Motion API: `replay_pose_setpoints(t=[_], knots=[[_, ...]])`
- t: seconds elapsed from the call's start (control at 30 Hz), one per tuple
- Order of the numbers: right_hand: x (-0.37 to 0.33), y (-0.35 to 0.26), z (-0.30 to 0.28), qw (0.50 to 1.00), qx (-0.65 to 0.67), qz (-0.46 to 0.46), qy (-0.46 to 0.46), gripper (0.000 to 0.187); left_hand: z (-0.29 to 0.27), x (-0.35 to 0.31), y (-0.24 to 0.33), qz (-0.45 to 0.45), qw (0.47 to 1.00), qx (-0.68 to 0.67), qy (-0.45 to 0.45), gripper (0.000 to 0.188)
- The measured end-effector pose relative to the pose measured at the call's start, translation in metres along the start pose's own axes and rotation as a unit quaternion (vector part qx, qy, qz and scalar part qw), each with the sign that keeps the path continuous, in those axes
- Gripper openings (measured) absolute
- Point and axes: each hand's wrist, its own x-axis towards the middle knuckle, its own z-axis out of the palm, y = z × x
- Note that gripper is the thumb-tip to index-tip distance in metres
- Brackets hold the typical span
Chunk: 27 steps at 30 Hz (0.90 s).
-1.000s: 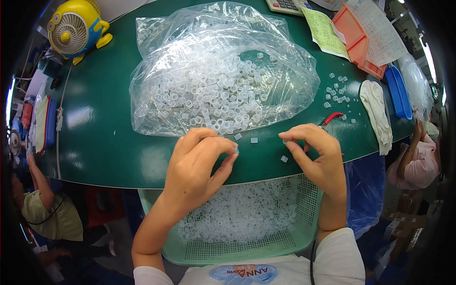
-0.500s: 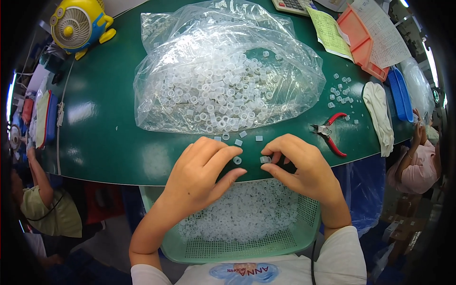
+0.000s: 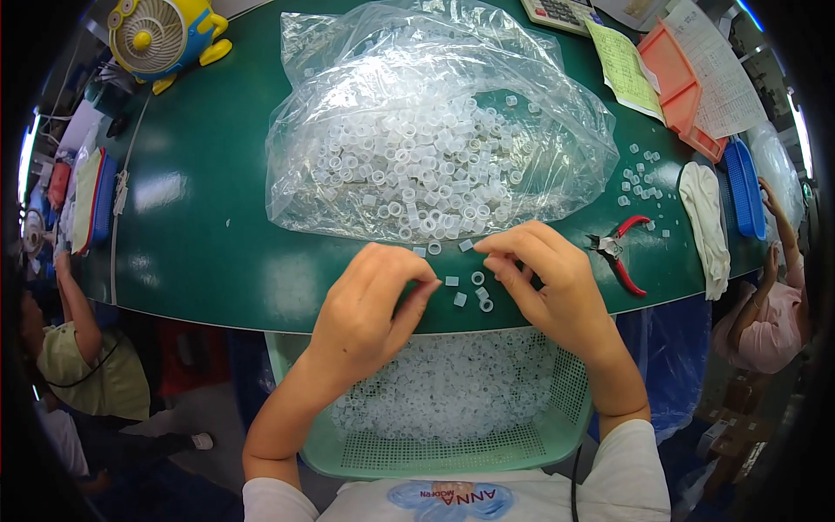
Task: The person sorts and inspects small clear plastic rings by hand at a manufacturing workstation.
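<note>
Both my hands work at the table's near edge, below a clear plastic bag with many small translucent plastic rings piled in it. My left hand is closed, thumb and index tips brought together; whether a ring is between them is hidden. My right hand has bent fingers, thumb and index slightly apart, the index tip at a ring lying on the table. Several loose rings lie between the hands, some on their sides. Two more rings rest by the bag's near edge.
A green mesh basket full of small translucent pieces stands below the table edge. On the right are red-handled cutters, scattered rings, a white glove and a blue basket. A yellow fan stands far left. Co-workers sit at both sides.
The view has shifted slightly. The ring that my right fingers held is out of them, and that hand has moved farther from me. More rings lie between my hands. My left fingertips have closed together.
</note>
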Motion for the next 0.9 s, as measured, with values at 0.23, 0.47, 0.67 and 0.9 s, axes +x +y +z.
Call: replay_pose_setpoints(t=[0.23,0.47,0.67,0.9], knots=[[0.008,0.009,0.012,0.987,-0.120,-0.102,0.044,0.017,-0.012,0.005,-0.005,-0.069,0.991,0.101,0.044,0.022],[-0.001,-0.002,0.001,0.999,-0.022,-0.017,-0.030,0.019,-0.014,-0.002,-0.015,-0.066,0.997,0.031,-0.019,0.024],[0.011,0.003,0.021,0.992,-0.081,-0.092,0.027,0.019,-0.003,0.005,-0.007,-0.030,0.999,0.038,0.001,0.023],[0.008,-0.002,0.018,0.996,-0.047,-0.077,-0.012,0.014,-0.010,0.002,-0.002,-0.147,0.985,-0.079,-0.036,0.018]])
